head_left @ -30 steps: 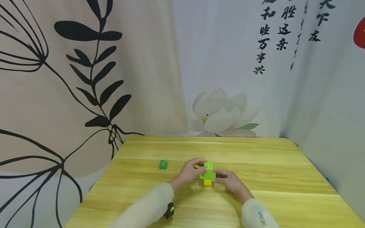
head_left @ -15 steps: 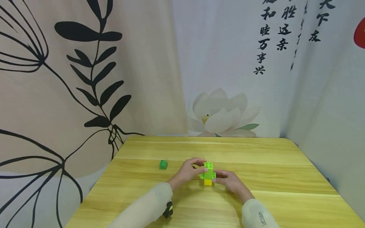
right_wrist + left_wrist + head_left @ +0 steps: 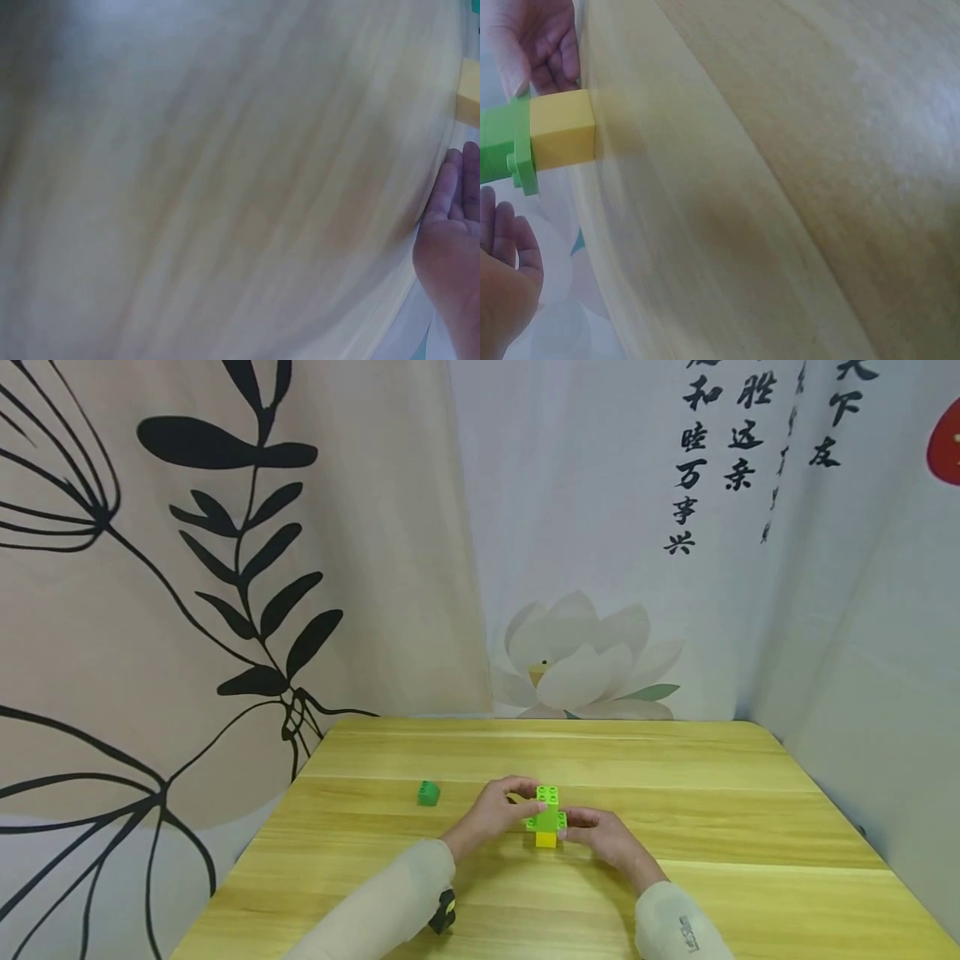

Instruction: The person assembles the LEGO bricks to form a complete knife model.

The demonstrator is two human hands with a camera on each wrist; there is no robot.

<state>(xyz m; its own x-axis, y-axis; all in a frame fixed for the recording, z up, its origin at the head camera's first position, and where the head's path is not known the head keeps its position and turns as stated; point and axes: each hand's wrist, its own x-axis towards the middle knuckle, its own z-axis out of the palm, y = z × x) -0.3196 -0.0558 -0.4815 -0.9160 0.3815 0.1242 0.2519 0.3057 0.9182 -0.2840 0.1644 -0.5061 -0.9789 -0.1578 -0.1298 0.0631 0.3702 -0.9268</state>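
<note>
A small stack of toy building blocks stands near the middle of the table. At its bottom sits a yellow block [image 3: 546, 840], also seen in the left wrist view as a yellow block [image 3: 562, 129]. A wider light green plate [image 3: 523, 146] lies across that, its ends sticking out both sides. On top rises a light green block [image 3: 547, 810]. My left hand [image 3: 501, 807] pinches this upper block, thumb in front. At the plate's right end, my right hand [image 3: 602, 835] grips with thumb and fingers. The right wrist view shows only the right hand's edge and part of the yellow block.
A darker green block [image 3: 428, 793] with a sloped side lies on the wooden table [image 3: 675, 777], left of the stack. Beside the left sleeve shows a dark object [image 3: 444, 912] with a yellow mark, partly hidden. Printed curtains [image 3: 397, 568] hang behind the table.
</note>
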